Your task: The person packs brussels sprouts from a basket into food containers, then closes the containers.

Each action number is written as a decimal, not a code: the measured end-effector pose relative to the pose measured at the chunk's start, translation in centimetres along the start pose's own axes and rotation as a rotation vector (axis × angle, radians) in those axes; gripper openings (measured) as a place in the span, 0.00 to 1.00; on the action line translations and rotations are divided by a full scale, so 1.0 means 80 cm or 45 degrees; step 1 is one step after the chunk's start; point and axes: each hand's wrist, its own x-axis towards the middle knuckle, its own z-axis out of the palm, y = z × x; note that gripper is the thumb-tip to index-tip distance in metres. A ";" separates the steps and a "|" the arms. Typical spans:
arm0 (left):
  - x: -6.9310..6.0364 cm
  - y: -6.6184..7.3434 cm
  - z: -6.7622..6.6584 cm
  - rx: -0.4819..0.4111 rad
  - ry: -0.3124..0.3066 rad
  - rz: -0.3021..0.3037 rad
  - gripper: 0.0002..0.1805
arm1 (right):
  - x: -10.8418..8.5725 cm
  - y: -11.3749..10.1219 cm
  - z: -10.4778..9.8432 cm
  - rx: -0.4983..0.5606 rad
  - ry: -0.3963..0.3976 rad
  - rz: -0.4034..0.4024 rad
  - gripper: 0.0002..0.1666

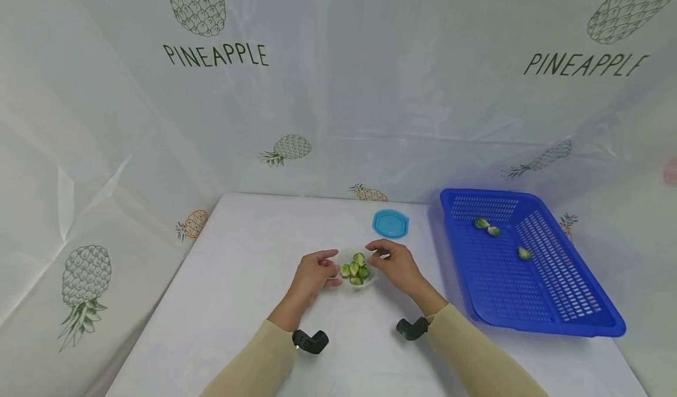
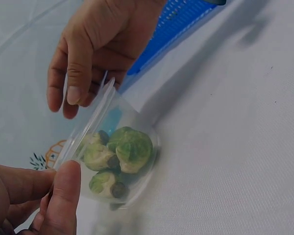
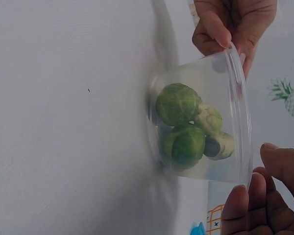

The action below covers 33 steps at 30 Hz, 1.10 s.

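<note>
- Two beige sleeves reach in over the near part of the white surface, with a black wrist camera on each arm
- The two hands are apart from each other, one on either side of a clear plastic tub
- The left hand pinches the rim of the tub between thumb and fingers
- The right hand is at the opposite side of the rim, fingers loosely bent and thumb away from the plastic; whether its fingertips touch the rim I cannot tell
- The tub is upright on the surface, about midway between its left and right edges, holding several green Brussels sprouts
- A blue basket lies along the right edge of the surface, reaching up to the far right corner
- Inside it, one loose sprout is beside the right wall, and a pair of sprouts lies farther back
- A round blue lid lies flat near the far edge, beyond the tub and left of the basket
- Behind the far edge hangs a pale sheet printed with pineapples
</note>
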 end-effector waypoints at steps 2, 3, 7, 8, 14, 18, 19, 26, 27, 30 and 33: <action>-0.001 0.001 0.000 0.008 0.003 -0.002 0.27 | 0.000 0.001 -0.001 0.017 -0.004 -0.002 0.17; -0.001 0.002 0.001 0.014 0.006 -0.003 0.27 | 0.000 0.001 -0.002 0.026 -0.006 0.000 0.17; -0.003 0.003 0.000 0.026 0.011 -0.005 0.27 | 0.001 0.002 -0.003 0.062 -0.020 0.011 0.17; -0.004 0.003 0.000 0.026 0.009 -0.002 0.27 | 0.001 0.002 -0.003 0.073 -0.024 0.016 0.17; -0.005 0.007 0.001 0.025 0.003 0.002 0.27 | 0.002 0.001 -0.007 0.099 -0.037 0.039 0.18; -0.004 0.006 0.001 0.004 -0.003 -0.002 0.27 | 0.003 0.001 -0.008 0.111 -0.041 0.049 0.19; -0.004 0.005 0.000 0.000 -0.007 0.001 0.27 | 0.002 0.001 -0.009 0.116 -0.042 0.047 0.19; 0.000 0.001 -0.002 -0.051 -0.010 -0.013 0.27 | 0.002 0.000 -0.013 0.119 -0.059 0.041 0.21; 0.000 0.001 -0.002 -0.051 -0.009 -0.011 0.27 | 0.002 0.000 -0.014 0.111 -0.059 0.041 0.21; 0.000 0.001 -0.001 -0.053 -0.008 -0.009 0.27 | 0.001 -0.002 -0.020 0.066 -0.054 0.027 0.22; -0.001 0.002 -0.001 -0.055 -0.009 -0.006 0.27 | -0.002 -0.009 -0.028 0.045 -0.041 0.015 0.22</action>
